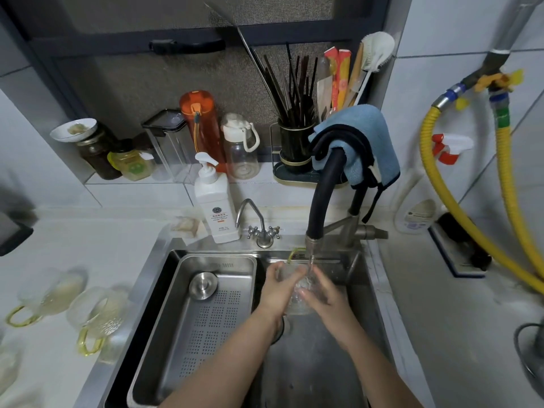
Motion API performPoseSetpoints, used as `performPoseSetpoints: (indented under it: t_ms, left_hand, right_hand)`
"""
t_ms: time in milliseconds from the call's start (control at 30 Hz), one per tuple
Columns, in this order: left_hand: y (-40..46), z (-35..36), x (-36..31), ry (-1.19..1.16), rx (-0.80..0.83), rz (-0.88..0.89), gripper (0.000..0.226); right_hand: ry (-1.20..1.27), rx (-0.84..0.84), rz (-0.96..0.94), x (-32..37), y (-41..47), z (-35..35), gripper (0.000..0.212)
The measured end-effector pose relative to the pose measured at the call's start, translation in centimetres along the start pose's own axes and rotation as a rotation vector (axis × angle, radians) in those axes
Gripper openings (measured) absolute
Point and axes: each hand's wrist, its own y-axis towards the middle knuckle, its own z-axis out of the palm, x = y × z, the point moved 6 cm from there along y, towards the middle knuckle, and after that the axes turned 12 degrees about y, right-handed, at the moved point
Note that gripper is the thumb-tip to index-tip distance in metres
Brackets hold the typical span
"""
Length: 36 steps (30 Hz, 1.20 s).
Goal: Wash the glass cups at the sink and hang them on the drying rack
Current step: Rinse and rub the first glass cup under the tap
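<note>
Glass cup (298,293) — held low over the right-hand bowl of the sink (362,278), directly under the running stream from the black tap (322,201). Your left hand (279,288) curls round the cup's left wall; your right hand (322,291) wraps the opposite side, fingers bent against the glass, so both are grasping it. A yellow handle (294,254) shows at the cup's far edge.

Risk, as judged from here: wet glass is slick, and a loosened grip would drop it onto the steel bowl, where it could chip or crack. Lifting too sharply could knock the rim against the tap's metal nozzle, which hangs just above. Water striking the cup may also splash outward.

Surroundings: a steel drain tray (206,307) fills the left part of the sink, a round metal plug (203,285) lying in it. On the counter to your left wait more cups with yellow handles (94,316), blurred. Behind the sink stand a soap pump bottle (215,207) and a small second tap (260,225); a blue cloth (359,142) drapes over the black tap's arch. No drying rack can be made out with certainty — a dark curved object at the right edge is too cut off to name.
</note>
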Motion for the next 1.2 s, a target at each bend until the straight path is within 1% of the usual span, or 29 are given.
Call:
performPoseSetpoints:
  t_ms: [67, 100, 133, 233, 267, 367, 467, 533, 600, 667, 700, 800, 867, 900, 967, 1033, 1100, 1167, 1200]
  left_hand:
    - [-0.2, 0.5, 0.3, 0.105, 0.032, 0.006, 0.085]
    - [-0.2, 0.7, 0.4, 0.154, 0.035, 0.0, 0.094]
    - [0.0, 0.8, 0.7, 0.208, 0.038, -0.006, 0.097]
    - [0.0, 1.2, 0.0, 0.316, 0.05, 0.021, 0.085]
    - [-0.3, 1.3, -0.7, 0.333, 0.054, 0.039, 0.083]
    - [-0.3, 2.1, -2.5, 0.398, 0.059, 0.092, 0.074]
    - [-0.6, 2.9, -4.1, 0.479, 0.063, 0.143, 0.069]
    - [-0.8, 3.1, -4.6, 0.541, 0.049, 0.191, 0.067]
    - [-0.7, 2.6, -4.5, 0.565, -0.003, 0.235, 0.065]
    - [-0.8, 1.8, -4.3, 0.586, -0.053, 0.248, 0.07]
    - [-0.9, 1.4, -4.2, 0.615, -0.074, 0.244, 0.071]
    - [-2.0, 0.2, -3.8, 0.72, -0.125, 0.235, 0.07]
    - [-2.8, -0.3, -3.3, 0.755, -0.128, 0.251, 0.067]
    - [-3.1, -0.5, -2.9, 0.746, -0.113, 0.253, 0.066]
    - [-3.5, -0.7, -2.1, 0.648, -0.052, 0.253, 0.061]
    - [-3.6, -0.6, -1.2, 0.527, 0.029, 0.24, 0.056]
    - [-3.5, -0.2, -0.4, 0.418, 0.123, 0.21, 0.045]
    - [-3.4, -0.1, 0.0, 0.284, 0.198, 0.173, 0.034]
    - [-3.3, -0.2, -0.1, 0.228, 0.208, 0.164, 0.034]
  right_hand:
    - [0.11, 0.005, 0.05, -0.9, -0.4, -0.3, 0.058]
    - [0.182, 0.001, 0.08, -1.3, -0.7, -0.5, 0.059]
    - [0.245, -0.007, 0.095, -1.8, -0.9, -0.7, 0.061]
    - [0.403, -0.062, 0.112, -2.8, -1.1, -1.4, 0.075]
    - [0.443, -0.082, 0.12, -3.1, -1.0, -1.5, 0.077]
    - [0.528, -0.132, 0.114, -3.3, -0.6, -2.0, 0.066]
    - [0.555, -0.158, 0.101, -2.9, -0.1, -2.6, 0.068]
    - [0.572, -0.142, 0.113, -2.4, 0.3, -2.6, 0.065]
    - [0.585, -0.12, 0.128, -2.1, 0.6, -2.2, 0.052]
    - [0.613, -0.098, 0.145, -2.1, 0.7, -1.6, 0.042]
    - [0.634, -0.09, 0.161, -2.1, 0.7, -1.2, 0.043]
    - [0.727, -0.05, 0.208, -2.8, 0.5, 0.1, 0.054]
    - [0.75, -0.003, 0.222, -3.0, 0.1, 0.8, 0.054]
    - [0.747, 0.017, 0.233, -3.2, -0.1, 1.0, 0.052]
    - [0.715, 0.029, 0.254, -3.6, -0.6, 0.8, 0.049]
    - [0.648, 0.014, 0.28, -4.0, -1.1, 0.3, 0.055]
    - [0.525, -0.023, 0.291, -4.1, -1.7, -0.6, 0.06]
    - [0.378, -0.012, 0.259, -3.4, -1.9, -1.3, 0.062]
    - [0.307, 0.011, 0.244, -3.1, -1.9, -1.5, 0.073]
